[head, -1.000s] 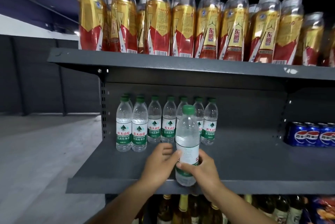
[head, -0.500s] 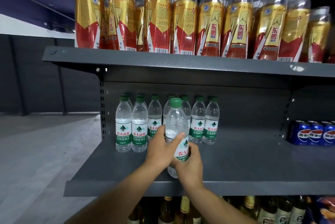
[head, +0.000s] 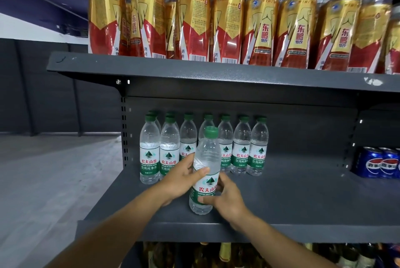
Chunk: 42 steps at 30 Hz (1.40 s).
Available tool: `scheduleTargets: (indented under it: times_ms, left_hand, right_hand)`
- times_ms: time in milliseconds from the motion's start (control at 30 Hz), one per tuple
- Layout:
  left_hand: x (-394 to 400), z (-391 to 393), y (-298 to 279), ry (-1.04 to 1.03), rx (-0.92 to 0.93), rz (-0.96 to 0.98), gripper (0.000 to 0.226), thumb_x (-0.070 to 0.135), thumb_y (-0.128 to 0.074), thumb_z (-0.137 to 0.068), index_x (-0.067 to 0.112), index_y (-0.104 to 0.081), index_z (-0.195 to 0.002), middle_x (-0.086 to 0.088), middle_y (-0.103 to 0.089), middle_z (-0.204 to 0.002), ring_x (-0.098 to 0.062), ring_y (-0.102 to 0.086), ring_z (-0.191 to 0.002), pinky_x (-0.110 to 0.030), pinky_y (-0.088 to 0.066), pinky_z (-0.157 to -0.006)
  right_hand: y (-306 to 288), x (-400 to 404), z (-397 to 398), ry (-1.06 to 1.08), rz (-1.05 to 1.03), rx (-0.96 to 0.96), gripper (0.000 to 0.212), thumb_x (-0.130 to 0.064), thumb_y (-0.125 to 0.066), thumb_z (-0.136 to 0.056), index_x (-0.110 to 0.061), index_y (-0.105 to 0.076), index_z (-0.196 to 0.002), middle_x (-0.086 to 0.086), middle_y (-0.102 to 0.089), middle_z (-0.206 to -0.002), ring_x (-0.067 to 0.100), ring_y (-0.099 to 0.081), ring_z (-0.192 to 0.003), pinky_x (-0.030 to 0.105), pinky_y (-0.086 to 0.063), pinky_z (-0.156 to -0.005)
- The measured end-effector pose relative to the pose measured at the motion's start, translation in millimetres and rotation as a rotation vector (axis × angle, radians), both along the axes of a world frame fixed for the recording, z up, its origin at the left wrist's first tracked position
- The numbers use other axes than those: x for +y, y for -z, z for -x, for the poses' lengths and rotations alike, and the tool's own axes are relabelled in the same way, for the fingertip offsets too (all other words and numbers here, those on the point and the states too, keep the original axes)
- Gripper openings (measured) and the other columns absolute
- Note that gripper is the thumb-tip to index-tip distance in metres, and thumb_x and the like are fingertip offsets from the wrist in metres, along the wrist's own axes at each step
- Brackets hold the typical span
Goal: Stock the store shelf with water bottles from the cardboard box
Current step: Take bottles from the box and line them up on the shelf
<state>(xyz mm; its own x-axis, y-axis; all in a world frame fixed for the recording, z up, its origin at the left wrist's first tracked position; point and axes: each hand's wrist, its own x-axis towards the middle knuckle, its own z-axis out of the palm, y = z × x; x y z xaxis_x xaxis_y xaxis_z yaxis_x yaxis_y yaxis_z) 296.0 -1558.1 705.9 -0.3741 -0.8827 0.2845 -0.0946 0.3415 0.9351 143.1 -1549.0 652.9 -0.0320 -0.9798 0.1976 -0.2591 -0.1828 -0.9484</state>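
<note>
Left hand (head: 184, 177) wraps the upper body of the green-capped water bottle (head: 205, 172), thumb across its front; the bottle leans slightly left near the front edge of the grey shelf (head: 303, 202), ahead of the stocked row (head: 203, 146); right hand (head: 227, 199) pinches its label low down

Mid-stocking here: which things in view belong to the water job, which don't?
Job: held water bottle, left hand, right hand, stocked water bottles, grey shelf.
Not job: gold-red drink bottles, Pepsi cans, bottles below.
</note>
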Motion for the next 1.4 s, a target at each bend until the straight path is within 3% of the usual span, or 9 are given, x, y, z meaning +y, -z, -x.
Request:
scheduleTargets:
  times_ms: [133,400,600,767,867,967,1133,1300,1400]
  left_hand:
    - [-6,-4,11,-0.014,-0.010,0.011,0.038,0.024,-0.058,-0.093,0.046,-0.046,-0.122,0.028,-0.060,-0.119,0.011,-0.055,-0.112,-0.007,-0.046,-0.084]
    - [-18,-7,25,-0.155,0.018,0.007,0.035,0.022,-0.060,-0.092,0.044,-0.049,-0.117,0.037,-0.064,-0.099,0.016,-0.060,-0.095,0.000,-0.044,-0.070]
    - [-31,-10,41,-0.243,0.003,-0.016,0.037,0.020,-0.060,-0.093,0.031,-0.049,-0.127,0.026,-0.057,-0.107,0.016,-0.060,-0.089,-0.006,-0.048,-0.069]
    - [-36,-10,49,-0.311,0.008,-0.004,0.029,0.013,-0.061,-0.091,0.027,-0.056,-0.117,0.024,-0.060,-0.102,0.022,-0.059,-0.082,0.000,-0.044,-0.064]
    - [-41,-13,58,-0.360,-0.027,0.010,0.030,0.011,-0.062,-0.090,0.023,-0.058,-0.118,0.015,-0.061,-0.109,0.022,-0.058,-0.081,0.002,-0.042,-0.064]
    - [-43,-16,66,-0.394,-0.084,-0.004,0.038,0.011,-0.064,-0.089,0.017,-0.056,-0.126,0.009,-0.060,-0.118,0.010,-0.059,-0.087,0.000,-0.044,-0.067]
    - [-44,-16,77,-0.415,-0.141,-0.044,0.045,0.011,-0.062,-0.089,0.017,-0.050,-0.132,0.005,-0.057,-0.128,-0.002,-0.060,-0.098,-0.017,-0.046,-0.090]
    - [-50,-20,86,-0.445,-0.374,0.025,0.047,0.016,-0.064,-0.086,0.021,-0.051,-0.131,0.008,-0.057,-0.119,-0.006,-0.054,-0.108,-0.015,-0.039,-0.087]
    - [-55,-22,88,-0.466,-0.520,0.033,0.052,0.020,-0.067,-0.082,0.022,-0.050,-0.131,0.002,-0.056,-0.128,-0.014,-0.051,-0.119,-0.020,-0.039,-0.094]
  right_hand:
    - [11,-6,-9,0.084,0.032,0.004,0.066,-0.001,-0.086,-0.059,-0.027,-0.056,-0.112,-0.008,-0.070,-0.098,0.003,-0.065,-0.092,0.024,-0.055,-0.082]
    - [19,-27,-19,0.137,0.038,0.006,0.065,-0.009,-0.088,-0.059,-0.027,-0.056,-0.113,-0.013,-0.069,-0.096,-0.004,-0.062,-0.089,0.010,-0.046,-0.075]
    - [22,-39,-21,0.167,0.033,0.061,0.063,-0.016,-0.089,-0.061,-0.029,-0.054,-0.112,-0.020,-0.065,-0.089,-0.014,-0.058,-0.081,0.002,-0.044,-0.067]
    - [22,-50,-25,0.157,0.034,0.092,0.064,-0.014,-0.087,-0.064,-0.029,-0.051,-0.115,-0.024,-0.060,-0.089,-0.016,-0.053,-0.078,-0.004,-0.039,-0.061]
    - [22,-59,-30,0.169,0.038,0.108,0.066,-0.014,-0.085,-0.067,-0.021,-0.052,-0.124,-0.016,-0.062,-0.095,-0.006,-0.057,-0.085,0.001,-0.039,-0.071]
    - [23,-67,-34,0.192,0.042,0.127,0.065,-0.016,-0.084,-0.069,-0.019,-0.049,-0.124,-0.013,-0.060,-0.096,0.003,-0.057,-0.090,0.014,-0.043,-0.079]
    - [22,-80,-41,0.204,0.042,0.136,0.066,-0.014,-0.083,-0.070,-0.016,-0.047,-0.125,-0.005,-0.064,-0.103,0.008,-0.057,-0.094,0.020,-0.046,-0.084]
    - [22,-90,-46,0.195,0.046,0.152,0.062,-0.014,-0.080,-0.074,-0.014,-0.046,-0.126,-0.001,-0.064,-0.110,0.008,-0.055,-0.096,0.019,-0.044,-0.086]
    - [22,-95,-48,0.193,0.050,0.169,0.060,-0.014,-0.079,-0.076,-0.013,-0.046,-0.126,0.000,-0.063,-0.112,0.007,-0.052,-0.096,0.017,-0.042,-0.085]
